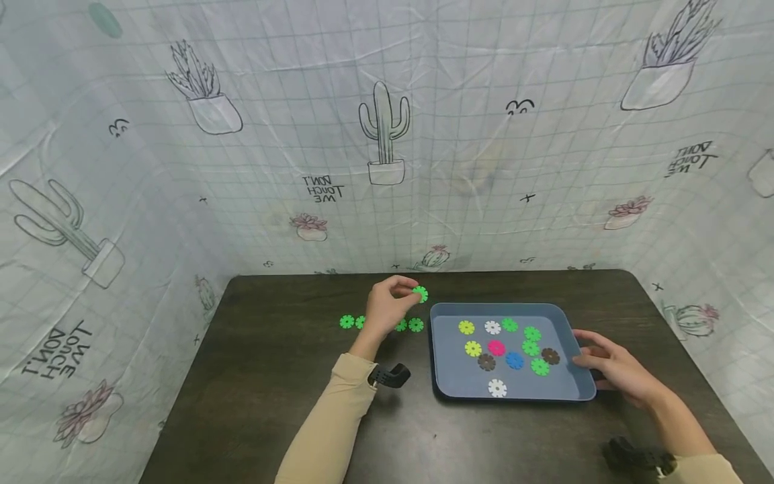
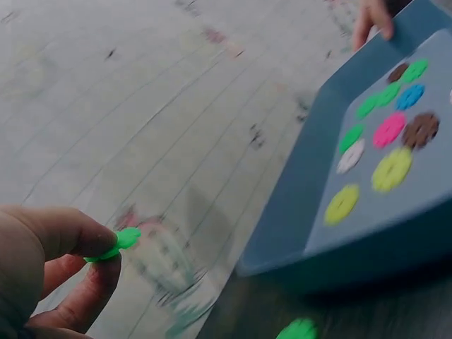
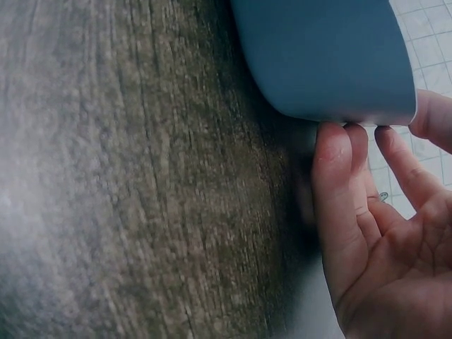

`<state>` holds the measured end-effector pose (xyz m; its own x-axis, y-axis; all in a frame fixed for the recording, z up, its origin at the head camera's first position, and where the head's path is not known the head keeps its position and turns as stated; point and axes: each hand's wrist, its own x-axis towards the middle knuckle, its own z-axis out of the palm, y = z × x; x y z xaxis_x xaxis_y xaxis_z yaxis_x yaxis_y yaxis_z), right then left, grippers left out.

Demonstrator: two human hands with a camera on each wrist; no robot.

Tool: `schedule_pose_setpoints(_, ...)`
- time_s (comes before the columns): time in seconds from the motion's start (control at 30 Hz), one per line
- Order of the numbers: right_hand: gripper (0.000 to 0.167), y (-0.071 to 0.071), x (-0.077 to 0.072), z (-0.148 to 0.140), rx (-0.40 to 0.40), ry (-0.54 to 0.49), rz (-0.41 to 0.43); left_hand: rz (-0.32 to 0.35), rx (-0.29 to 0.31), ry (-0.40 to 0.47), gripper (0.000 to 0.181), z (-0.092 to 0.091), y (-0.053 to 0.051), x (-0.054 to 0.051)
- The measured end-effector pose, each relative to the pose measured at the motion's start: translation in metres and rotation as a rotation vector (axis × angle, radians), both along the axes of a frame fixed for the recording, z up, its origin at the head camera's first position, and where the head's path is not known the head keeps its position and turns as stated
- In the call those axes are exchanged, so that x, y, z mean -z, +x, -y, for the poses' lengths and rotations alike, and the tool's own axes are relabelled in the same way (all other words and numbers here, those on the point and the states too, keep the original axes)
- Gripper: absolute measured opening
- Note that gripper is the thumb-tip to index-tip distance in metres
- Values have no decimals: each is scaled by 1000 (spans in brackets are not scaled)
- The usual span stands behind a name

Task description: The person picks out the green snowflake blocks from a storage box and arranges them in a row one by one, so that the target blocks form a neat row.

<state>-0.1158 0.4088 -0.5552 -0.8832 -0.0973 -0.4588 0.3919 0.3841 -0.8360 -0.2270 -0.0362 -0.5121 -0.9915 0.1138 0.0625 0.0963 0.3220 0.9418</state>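
While my left hand point(image 1: 388, 306) pinches a bright green disc point(image 1: 422, 294) between thumb and fingertip, my right hand point(image 1: 623, 370) grips the side of a blue-grey tray point(image 1: 456, 382). On the left the hold is narrow, with just the thin, notched disc between the tips, and it hangs clear of the table point(image 1: 254, 403), outside the tray corner nearest that hand. On the right my fingertips touch the tray's outer wall and one digit reaches over its rim.

The tray lies between my two hands, flat on the dark wood. Inside it, towards my right hand, are four green pieces point(image 1: 531, 347) and a brown piece point(image 1: 550, 356); nearer my left hand are two yellow pieces point(image 1: 473, 348), a second brown one, a pink piece point(image 1: 496, 347) and a blue piece point(image 1: 514, 360). Of two white pieces point(image 1: 498, 388), one sits by the tray's near edge and the other by its far side.

Just below my left hand, a row of green discs point(image 1: 347, 322) rests on the table: two show to its left and two to its right, and I cannot tell what the hand covers between them. Both wrists wear black bands point(image 1: 392, 376) beside beige sleeves point(image 1: 335, 417). Beyond my hands hangs a cactus-printed cloth point(image 1: 459, 60).
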Motion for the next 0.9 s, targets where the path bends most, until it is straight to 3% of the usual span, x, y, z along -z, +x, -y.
schedule_pose_setpoints(0.27, 80, 0, 1, -1, 7, 14, -7, -8, -103, 59, 16, 53, -5, 0)
schedule_pose_setpoints(0.47, 78, 0, 3, -1, -9, 18, -15, 2, -177, 45, 18, 91, -6, 5)
schedule_pose_setpoints(0.67, 79, -1, 3, 0, -8, 22, -16, 38, -256, 8, 18, 132, -3, 17)
schedule_pose_setpoints(0.9, 78, -1, 2, -1, -23, 36, -18, 123, -267, -36, 21, 163, 2, 35)
